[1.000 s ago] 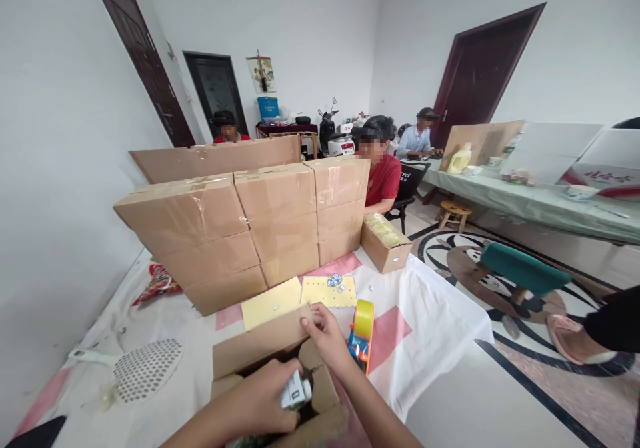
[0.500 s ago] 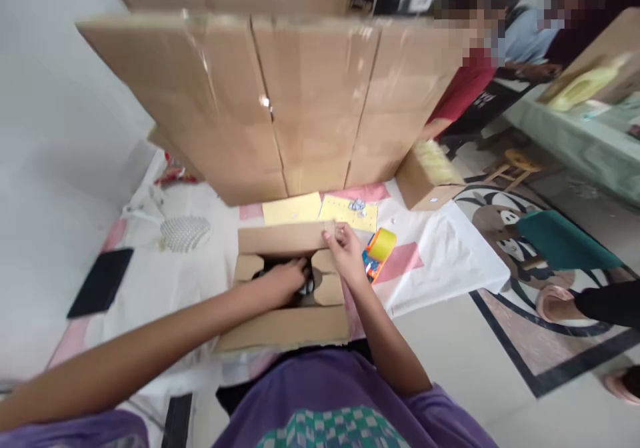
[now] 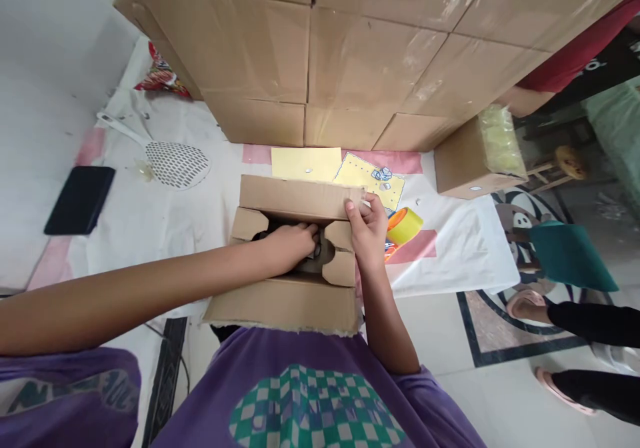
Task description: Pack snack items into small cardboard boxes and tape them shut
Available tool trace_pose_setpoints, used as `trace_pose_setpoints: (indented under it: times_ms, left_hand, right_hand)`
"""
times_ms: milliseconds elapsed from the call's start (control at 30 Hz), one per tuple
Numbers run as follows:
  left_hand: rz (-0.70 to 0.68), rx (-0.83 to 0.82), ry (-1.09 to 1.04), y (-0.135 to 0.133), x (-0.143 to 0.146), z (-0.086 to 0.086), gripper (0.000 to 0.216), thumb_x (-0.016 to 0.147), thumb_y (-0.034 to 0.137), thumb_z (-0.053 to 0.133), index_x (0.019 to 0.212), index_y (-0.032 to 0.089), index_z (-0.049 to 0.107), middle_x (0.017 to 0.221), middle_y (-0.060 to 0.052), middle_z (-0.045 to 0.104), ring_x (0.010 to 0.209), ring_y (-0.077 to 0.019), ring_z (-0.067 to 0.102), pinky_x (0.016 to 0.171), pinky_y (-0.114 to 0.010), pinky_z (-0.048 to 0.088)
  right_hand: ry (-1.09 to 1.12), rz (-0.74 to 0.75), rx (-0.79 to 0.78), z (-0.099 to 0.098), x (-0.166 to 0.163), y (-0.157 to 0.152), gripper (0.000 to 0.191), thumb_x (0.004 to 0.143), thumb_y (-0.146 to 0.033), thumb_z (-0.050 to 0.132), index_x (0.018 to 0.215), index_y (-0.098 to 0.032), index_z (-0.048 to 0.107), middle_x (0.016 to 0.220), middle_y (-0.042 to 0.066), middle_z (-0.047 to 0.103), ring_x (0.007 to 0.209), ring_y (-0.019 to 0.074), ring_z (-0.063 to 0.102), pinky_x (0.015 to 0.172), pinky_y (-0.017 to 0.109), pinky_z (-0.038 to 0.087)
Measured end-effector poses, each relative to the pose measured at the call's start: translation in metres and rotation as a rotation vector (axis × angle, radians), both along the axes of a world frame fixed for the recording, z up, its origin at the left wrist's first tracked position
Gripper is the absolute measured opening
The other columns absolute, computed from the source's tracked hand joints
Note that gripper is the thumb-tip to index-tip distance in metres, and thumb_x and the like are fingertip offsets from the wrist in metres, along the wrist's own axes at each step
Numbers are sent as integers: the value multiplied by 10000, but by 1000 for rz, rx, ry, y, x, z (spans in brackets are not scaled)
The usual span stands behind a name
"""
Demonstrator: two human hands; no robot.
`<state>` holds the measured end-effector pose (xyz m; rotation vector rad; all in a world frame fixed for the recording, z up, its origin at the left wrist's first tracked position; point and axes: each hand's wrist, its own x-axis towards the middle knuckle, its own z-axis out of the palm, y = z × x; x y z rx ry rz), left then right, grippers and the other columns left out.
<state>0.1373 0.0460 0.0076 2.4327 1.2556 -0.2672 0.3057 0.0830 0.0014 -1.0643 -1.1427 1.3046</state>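
Observation:
An open cardboard box (image 3: 287, 301) sits on the white-covered table right in front of me, its flaps spread. My left hand (image 3: 290, 245) reaches down into the box opening with fingers curled around something I cannot make out. My right hand (image 3: 367, 228) pinches the right end of the far flap (image 3: 295, 198), thumb on top. An orange tape dispenser with a yellow roll (image 3: 403, 229) lies just right of that hand. Two yellow sheets (image 3: 306, 163) lie beyond the box.
A wall of sealed cardboard boxes (image 3: 320, 55) stands behind. A smaller carton with yellow contents (image 3: 475, 158) sits at right. A white fly swatter (image 3: 170, 161), a black phone (image 3: 80, 198) and a red snack bag (image 3: 160, 78) lie at left. Another person's legs (image 3: 575, 321) are on the floor at right.
My view has tilted down from the room onto the box. My left hand has pushed deeper into the box; the white item it held is hidden. My right hand stays on the far flap.

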Motion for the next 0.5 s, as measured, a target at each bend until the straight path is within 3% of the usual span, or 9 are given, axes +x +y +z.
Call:
trace_pose_setpoints:
  times_ms: [100,200,267,333,400,500]
  left_hand:
    - [53,-31,-98,3,3,10,282,895,41,522,1090,100,717,1230,-198,653,1129,-328,651,842,-411,584]
    - [52,-17,-280,-4,-13,41,212,980,229,551,1081,165,725,1120,-121,696,1079,-267,674,921,-390,569]
    - [96,82,-510,-21,-39,64,254,1027,306,500,1163,251,708,1105,-55,716,1063,-216,683,970,-373,554]
    - [228,302,-805,-46,-72,77,257,1025,343,526,1224,304,683,1089,-21,736,1042,-203,690,972,-393,558]
    - [333,485,-990,-75,-101,77,404,970,546,577,1296,319,648,1050,-20,754,1019,-233,691,974,-451,556]
    - [420,286,-769,-110,-122,62,706,797,799,605,1333,339,635,1176,-49,753,1214,-316,629,1134,-547,430]
  right_hand:
    - [11,-6,3,-1,0,1,309,871,-445,731,985,-257,514,728,-52,644,618,115,577,590,220,427]
    - [-5,-19,20,-1,1,0,261,893,-420,712,991,-257,534,770,-42,644,659,122,591,615,230,439]
    - [-38,-42,60,0,2,0,238,897,-411,710,982,-256,551,803,-30,645,694,131,599,637,239,450]
    - [-66,-63,116,-1,4,-2,220,892,-399,720,961,-253,570,806,-25,635,715,138,595,645,245,453]
    - [-78,-58,150,-1,7,-3,194,893,-380,723,969,-256,595,805,-26,623,722,140,586,644,247,454]
    - [-77,0,158,-2,13,-4,159,910,-354,707,1026,-275,631,864,-15,645,769,152,609,688,267,487]
